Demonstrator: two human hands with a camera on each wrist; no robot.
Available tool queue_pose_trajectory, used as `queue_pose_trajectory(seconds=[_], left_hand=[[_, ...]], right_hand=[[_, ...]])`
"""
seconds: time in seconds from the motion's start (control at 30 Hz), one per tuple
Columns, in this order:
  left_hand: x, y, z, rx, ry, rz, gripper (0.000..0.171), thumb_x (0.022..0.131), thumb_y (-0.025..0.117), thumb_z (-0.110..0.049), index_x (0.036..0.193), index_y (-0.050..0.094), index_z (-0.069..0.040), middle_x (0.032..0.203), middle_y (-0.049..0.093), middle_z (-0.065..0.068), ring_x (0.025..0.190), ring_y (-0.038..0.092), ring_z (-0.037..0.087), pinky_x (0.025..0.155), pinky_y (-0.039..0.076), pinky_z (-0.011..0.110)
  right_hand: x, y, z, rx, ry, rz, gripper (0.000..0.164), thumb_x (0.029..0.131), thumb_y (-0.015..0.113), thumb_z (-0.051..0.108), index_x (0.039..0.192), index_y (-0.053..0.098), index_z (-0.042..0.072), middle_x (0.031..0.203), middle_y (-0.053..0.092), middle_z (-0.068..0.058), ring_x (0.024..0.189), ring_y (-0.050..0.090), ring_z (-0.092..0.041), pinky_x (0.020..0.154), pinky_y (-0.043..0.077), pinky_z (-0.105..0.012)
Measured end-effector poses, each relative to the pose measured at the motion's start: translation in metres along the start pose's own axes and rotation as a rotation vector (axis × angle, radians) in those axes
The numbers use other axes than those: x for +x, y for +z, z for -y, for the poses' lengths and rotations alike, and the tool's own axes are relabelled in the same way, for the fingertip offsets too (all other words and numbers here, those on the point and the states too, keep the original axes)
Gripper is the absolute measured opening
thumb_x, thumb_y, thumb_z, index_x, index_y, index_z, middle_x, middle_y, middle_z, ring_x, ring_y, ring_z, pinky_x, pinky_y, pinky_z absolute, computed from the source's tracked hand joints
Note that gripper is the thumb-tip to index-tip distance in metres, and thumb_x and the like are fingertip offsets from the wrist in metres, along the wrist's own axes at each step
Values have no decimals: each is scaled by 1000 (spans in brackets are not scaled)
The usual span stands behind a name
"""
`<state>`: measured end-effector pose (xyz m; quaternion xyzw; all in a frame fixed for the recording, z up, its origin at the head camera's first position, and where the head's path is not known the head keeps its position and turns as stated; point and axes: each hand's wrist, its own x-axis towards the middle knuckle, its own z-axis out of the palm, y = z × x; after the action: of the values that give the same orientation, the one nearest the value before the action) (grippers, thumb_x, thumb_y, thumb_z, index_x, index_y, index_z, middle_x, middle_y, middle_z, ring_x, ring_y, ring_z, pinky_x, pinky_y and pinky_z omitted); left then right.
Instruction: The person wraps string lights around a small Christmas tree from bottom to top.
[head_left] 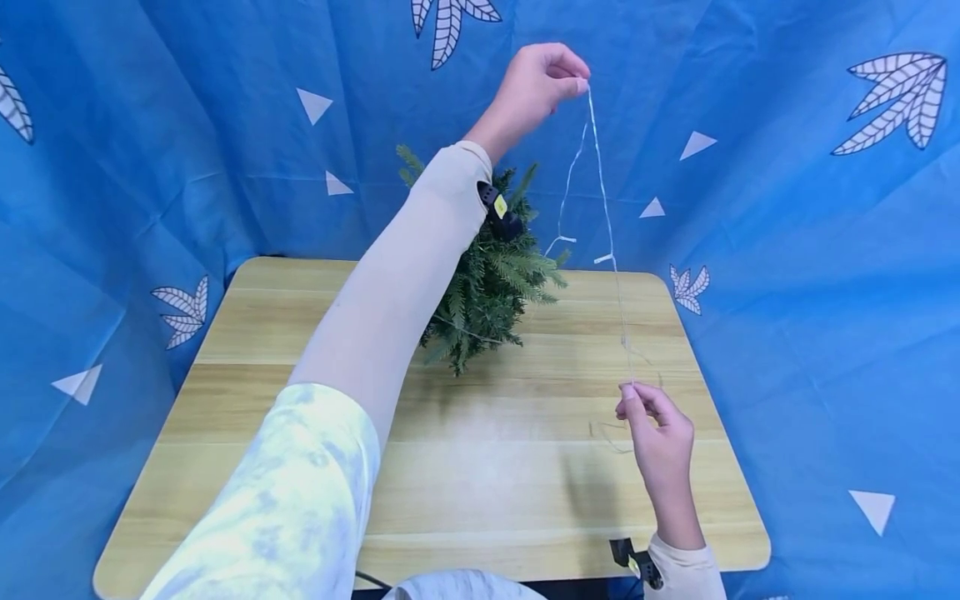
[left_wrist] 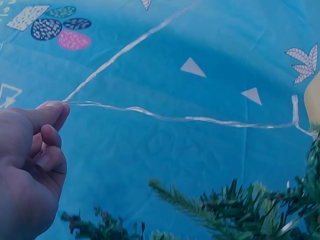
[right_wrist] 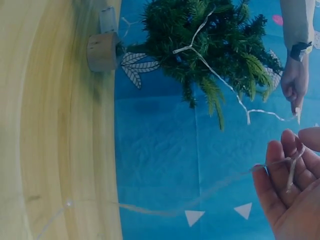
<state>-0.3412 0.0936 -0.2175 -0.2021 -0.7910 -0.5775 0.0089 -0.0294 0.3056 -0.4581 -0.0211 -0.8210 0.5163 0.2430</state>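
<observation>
My left hand (head_left: 536, 87) is raised high above the back of the table and pinches a thin, clear string of lights (head_left: 602, 179) between thumb and fingertips. From that pinch one strand drops toward a small green artificial Christmas tree (head_left: 487, 292), while the other runs down to my right hand (head_left: 660, 433). There, low over the right side of the table, thumb and fingers grip the wire. In the right wrist view a small bulb (right_wrist: 291, 177) lies across those fingers, and a loose tail of wire hangs past them. Wire also crosses the tree's branches. My left forearm hides part of the tree.
The tree's round wooden base (right_wrist: 102, 52) stands on a light wood table (head_left: 487, 467) with rounded corners. Next to the base is a small pale box (right_wrist: 107, 20). Blue patterned cloth (head_left: 810, 275) hangs closely round the table's back and sides.
</observation>
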Motion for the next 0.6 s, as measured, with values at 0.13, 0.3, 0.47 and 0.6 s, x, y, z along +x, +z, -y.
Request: queue_pose_trajectory(seconds=[0.13, 0.3, 0.47, 0.6], left_hand=[[4, -6, 4, 16, -17, -16, 16, 102, 60, -22, 113, 69, -16, 108, 62, -4, 75, 48, 11, 77, 42, 26], [8, -12, 8, 28, -37, -32, 17, 101, 60, -22, 114, 69, -15, 108, 62, -5, 75, 49, 10, 76, 42, 26], [14, -19, 15, 95, -83, -17, 18, 101, 61, -22, 115, 69, -14, 107, 61, -5, 82, 52, 9, 80, 44, 26], [19, -22, 20, 177, -126, 19, 20, 101, 62, -20, 118, 69, -13, 112, 63, -6, 102, 58, 8, 91, 46, 23]], right_hand=[[0, 2, 2, 105, 34, 6, 15, 98, 65, 7, 104, 74, -4, 75, 69, -4, 67, 67, -8, 64, 56, -19], [-3, 4, 5, 152, 78, 18, 17, 98, 64, 6, 111, 72, -4, 76, 70, -6, 64, 67, -10, 65, 57, -19], [-5, 6, 13, 174, 77, 52, 20, 100, 62, 7, 115, 69, -5, 77, 68, -7, 66, 67, -11, 68, 57, -20], [-8, 9, 21, 276, 47, 67, 19, 99, 61, 2, 115, 67, -8, 76, 67, -5, 65, 66, -13, 68, 56, -21]])
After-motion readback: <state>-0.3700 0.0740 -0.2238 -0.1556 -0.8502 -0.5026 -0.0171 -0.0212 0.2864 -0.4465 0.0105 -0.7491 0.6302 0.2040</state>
